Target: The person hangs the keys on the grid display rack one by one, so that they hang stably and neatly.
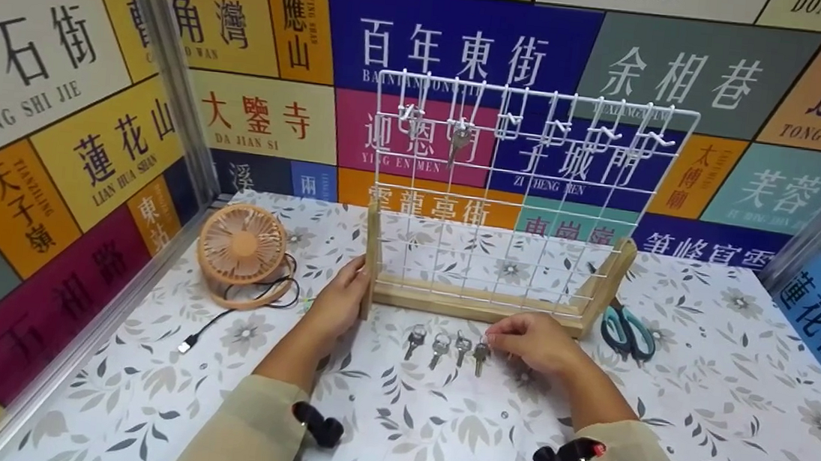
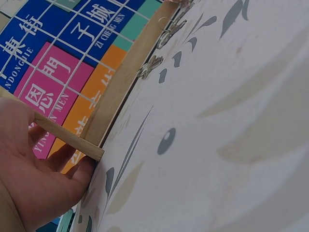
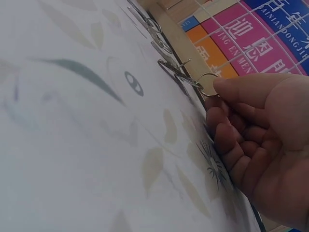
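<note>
A white wire grid rack [image 1: 510,169] stands on a wooden base [image 1: 441,301], with several hooks along its upper part. Keys [image 1: 458,143] hang from the second hook from the left, and something metallic hangs on the leftmost one. My left hand [image 1: 338,303] grips the left wooden side piece [image 2: 67,135], with fingers behind it. In front of the base, several keys [image 1: 439,350] with rings lie in a row. My right hand [image 1: 537,340] pinches the ring [image 3: 208,85] of the rightmost key [image 1: 480,358] between thumb and forefinger; the key's blade points toward me.
An orange fan [image 1: 242,244] with a black cable [image 1: 209,328] stands at the left. Teal-handled scissors [image 1: 628,334] lie just right of the rack, blades toward its right wooden support [image 1: 608,287]. A flower-patterned cloth [image 1: 420,442] covers the table; printed panels [image 1: 466,40] stand behind.
</note>
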Action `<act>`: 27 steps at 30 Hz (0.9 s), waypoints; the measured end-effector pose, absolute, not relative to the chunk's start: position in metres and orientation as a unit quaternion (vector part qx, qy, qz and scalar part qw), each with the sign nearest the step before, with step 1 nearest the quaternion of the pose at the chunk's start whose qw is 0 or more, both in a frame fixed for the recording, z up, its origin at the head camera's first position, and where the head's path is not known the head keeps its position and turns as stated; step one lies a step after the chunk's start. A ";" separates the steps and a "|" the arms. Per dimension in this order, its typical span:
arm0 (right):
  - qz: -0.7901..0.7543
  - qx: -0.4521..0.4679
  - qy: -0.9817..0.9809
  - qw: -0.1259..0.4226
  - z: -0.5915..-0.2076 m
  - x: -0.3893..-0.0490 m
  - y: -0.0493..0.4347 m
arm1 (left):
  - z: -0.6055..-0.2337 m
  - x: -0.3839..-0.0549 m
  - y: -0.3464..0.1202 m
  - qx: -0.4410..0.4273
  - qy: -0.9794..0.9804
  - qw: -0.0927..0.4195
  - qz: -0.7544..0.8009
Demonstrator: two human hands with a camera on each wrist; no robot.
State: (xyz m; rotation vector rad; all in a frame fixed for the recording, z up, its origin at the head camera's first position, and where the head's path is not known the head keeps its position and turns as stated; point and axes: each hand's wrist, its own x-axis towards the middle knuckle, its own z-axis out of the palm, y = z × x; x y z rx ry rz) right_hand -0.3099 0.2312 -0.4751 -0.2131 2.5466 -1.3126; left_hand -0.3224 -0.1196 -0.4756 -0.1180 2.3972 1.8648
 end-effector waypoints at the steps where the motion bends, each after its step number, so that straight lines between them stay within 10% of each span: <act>1: -0.465 -0.067 0.872 0.137 -0.474 -0.309 0.231 | -0.475 -0.322 -0.120 -0.039 0.788 0.050 0.613; 27: -0.655 -0.089 0.750 0.032 -0.359 -0.285 0.207 | -0.474 -0.322 -0.119 -0.036 0.788 0.049 0.612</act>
